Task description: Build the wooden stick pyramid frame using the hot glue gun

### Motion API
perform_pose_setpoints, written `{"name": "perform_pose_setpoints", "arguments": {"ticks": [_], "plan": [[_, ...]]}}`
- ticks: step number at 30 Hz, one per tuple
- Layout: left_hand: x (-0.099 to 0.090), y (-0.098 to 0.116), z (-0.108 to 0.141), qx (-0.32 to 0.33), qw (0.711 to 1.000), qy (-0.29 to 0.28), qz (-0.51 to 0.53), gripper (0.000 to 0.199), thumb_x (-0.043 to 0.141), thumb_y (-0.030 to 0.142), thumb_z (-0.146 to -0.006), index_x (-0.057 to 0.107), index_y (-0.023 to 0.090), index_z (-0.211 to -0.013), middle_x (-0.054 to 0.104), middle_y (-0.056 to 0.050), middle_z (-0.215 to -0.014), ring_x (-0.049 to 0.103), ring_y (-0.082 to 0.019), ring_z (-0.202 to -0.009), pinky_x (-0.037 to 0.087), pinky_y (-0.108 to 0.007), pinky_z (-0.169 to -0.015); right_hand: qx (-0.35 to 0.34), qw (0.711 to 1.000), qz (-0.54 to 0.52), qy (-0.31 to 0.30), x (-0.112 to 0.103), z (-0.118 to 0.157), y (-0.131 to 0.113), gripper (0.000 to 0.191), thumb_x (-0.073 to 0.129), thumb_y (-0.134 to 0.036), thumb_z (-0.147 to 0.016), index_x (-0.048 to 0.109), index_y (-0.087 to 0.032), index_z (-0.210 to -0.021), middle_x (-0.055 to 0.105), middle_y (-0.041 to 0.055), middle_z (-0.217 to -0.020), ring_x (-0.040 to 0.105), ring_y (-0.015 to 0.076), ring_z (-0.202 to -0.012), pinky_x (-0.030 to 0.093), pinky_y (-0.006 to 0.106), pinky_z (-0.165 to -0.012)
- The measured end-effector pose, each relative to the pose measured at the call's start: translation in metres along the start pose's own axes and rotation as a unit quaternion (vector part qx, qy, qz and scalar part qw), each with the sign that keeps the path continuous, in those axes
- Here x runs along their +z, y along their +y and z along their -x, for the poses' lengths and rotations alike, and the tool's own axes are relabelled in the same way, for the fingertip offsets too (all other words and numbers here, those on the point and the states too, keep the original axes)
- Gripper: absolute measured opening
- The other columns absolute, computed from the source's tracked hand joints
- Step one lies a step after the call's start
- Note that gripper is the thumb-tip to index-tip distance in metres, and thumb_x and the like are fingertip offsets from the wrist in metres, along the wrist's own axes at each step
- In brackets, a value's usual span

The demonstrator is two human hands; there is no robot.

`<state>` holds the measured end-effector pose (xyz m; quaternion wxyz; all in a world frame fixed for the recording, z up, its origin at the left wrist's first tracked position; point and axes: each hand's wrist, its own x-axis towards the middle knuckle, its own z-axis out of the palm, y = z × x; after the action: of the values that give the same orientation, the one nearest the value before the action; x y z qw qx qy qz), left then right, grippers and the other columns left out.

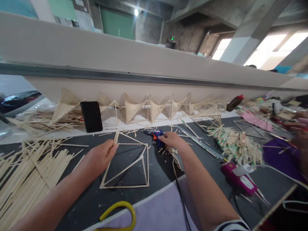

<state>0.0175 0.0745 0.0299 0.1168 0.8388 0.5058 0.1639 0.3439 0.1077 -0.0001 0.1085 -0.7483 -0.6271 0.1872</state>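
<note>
My left hand (111,149) is closed on the upper left corner of a wooden stick frame (125,186), where a few short sticks stand up between thumb and fingers. The frame lies on the dark mat (89,200), with thin sticks joined into a square and slanted sticks meeting at a raised point on its right. To the right of the frame, my right hand (168,139) grips a blue glue gun (157,133) with an orange trigger. The gun's nozzle points left, and its black cord trails toward the front edge. Loose short sticks (175,155) lie below this hand.
Long sticks (31,179) cover the left side. A black phone (91,116) leans at the back beside a row of stick models (156,107). Yellow scissors handles (131,213) lie in front. To the right are a magenta glue gun (238,179), bundled sticks (237,144) and another person's hand (302,123).
</note>
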Motion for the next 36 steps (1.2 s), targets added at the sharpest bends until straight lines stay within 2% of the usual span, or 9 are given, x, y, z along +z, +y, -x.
{"name": "perform_pose_setpoints", "arguments": {"ticks": [5,11,13,17,19,23,28,32,36], "plan": [[0.003,-0.002,0.000,-0.004,1.000,0.002,-0.013,0.028,0.027,0.041,-0.090,0.037,0.022,-0.072,0.049,0.001,-0.064,0.053,-0.016,-0.062,0.031,-0.027,-0.058,0.002,0.998,-0.055,-0.007,0.020,-0.003,-0.004,0.023,0.062,-0.038,-0.065,0.058,-0.016,-0.061,0.061,0.0064,-0.064,0.058,0.0180,-0.067,0.038,0.024,-0.055],[0.002,0.000,0.001,0.011,0.999,0.010,-0.031,0.028,0.024,0.038,-0.091,0.039,0.022,-0.074,0.052,-0.001,-0.068,0.055,-0.017,-0.066,0.033,-0.027,-0.061,-0.020,0.971,-0.233,-0.045,-0.005,0.007,-0.001,0.024,0.043,-0.038,-0.074,0.054,-0.016,-0.077,0.054,0.0005,-0.059,0.041,0.0093,-0.043,0.032,0.022,-0.041],[0.001,0.001,0.001,0.007,0.999,0.006,-0.042,0.028,0.023,0.038,-0.091,0.040,0.022,-0.075,0.053,-0.001,-0.070,0.056,-0.018,-0.068,0.034,-0.028,-0.062,-0.060,0.933,-0.352,-0.051,-0.015,0.015,-0.006,0.025,0.044,-0.039,-0.073,0.052,-0.018,-0.085,0.055,-0.0001,-0.066,0.042,0.0088,-0.046,0.035,0.021,-0.043],[0.002,0.000,0.002,0.015,0.998,0.010,-0.063,0.028,0.022,0.036,-0.091,0.041,0.021,-0.077,0.054,-0.002,-0.071,0.056,-0.018,-0.068,0.035,-0.028,-0.062,-0.132,0.790,-0.594,-0.077,-0.027,0.034,-0.027,0.026,0.057,-0.040,-0.072,0.052,-0.021,-0.087,0.052,-0.0018,-0.069,0.047,0.0097,-0.055,0.039,0.022,-0.049],[0.004,-0.002,0.002,0.028,0.997,0.016,-0.072,0.027,0.023,0.034,-0.091,0.043,0.021,-0.079,0.055,-0.002,-0.073,0.056,-0.018,-0.068,0.035,-0.028,-0.062,-0.142,0.773,-0.618,-0.029,-0.029,0.044,-0.040,0.025,0.058,-0.042,-0.073,0.053,-0.021,-0.086,0.054,-0.0011,-0.070,0.050,0.0110,-0.059,0.040,0.022,-0.049],[0.004,-0.004,0.001,0.061,0.996,0.013,-0.066,0.026,0.024,0.032,-0.091,0.046,0.019,-0.084,0.057,-0.005,-0.078,0.057,-0.018,-0.073,0.038,-0.029,-0.065,-0.192,0.786,-0.580,0.098,-0.027,0.061,-0.060,0.022,0.063,-0.036,-0.073,0.059,-0.021,-0.088,0.062,0.0014,-0.079,0.055,0.0124,-0.067,0.042,0.023,-0.055],[0.002,0.000,0.000,0.022,0.999,-0.004,-0.037,0.026,0.026,0.032,-0.091,0.047,0.019,-0.081,0.058,-0.004,-0.074,0.058,-0.018,-0.070,0.039,-0.029,-0.065,-0.239,0.837,-0.492,0.032,-0.021,0.074,-0.073,0.025,0.064,-0.031,-0.071,0.063,-0.019,-0.093,0.067,0.0056,-0.098,0.059,0.0155,-0.079,0.046,0.029,-0.073],[0.003,0.000,0.000,0.016,1.000,0.003,-0.015,0.024,0.027,0.031,-0.091,0.048,0.019,-0.087,0.061,-0.007,-0.082,0.060,-0.019,-0.079,0.040,-0.029,-0.070,-0.247,0.849,-0.468,-0.007,-0.013,0.076,-0.077,0.031,0.064,-0.032,-0.072,0.063,-0.018,-0.099,0.066,0.0065,-0.101,0.060,0.0184,-0.090,0.045,0.031,-0.080],[0.003,0.001,0.001,0.015,0.999,0.000,-0.048,0.025,0.026,0.031,-0.091,0.045,0.020,-0.080,0.059,-0.004,-0.075,0.059,-0.018,-0.070,0.040,-0.029,-0.064,-0.232,0.861,-0.450,-0.050,-0.003,0.072,-0.077,0.029,0.063,-0.027,-0.072,0.062,-0.019,-0.100,0.067,0.0051,-0.100,0.060,0.0174,-0.090,0.045,0.030,-0.080]]}}
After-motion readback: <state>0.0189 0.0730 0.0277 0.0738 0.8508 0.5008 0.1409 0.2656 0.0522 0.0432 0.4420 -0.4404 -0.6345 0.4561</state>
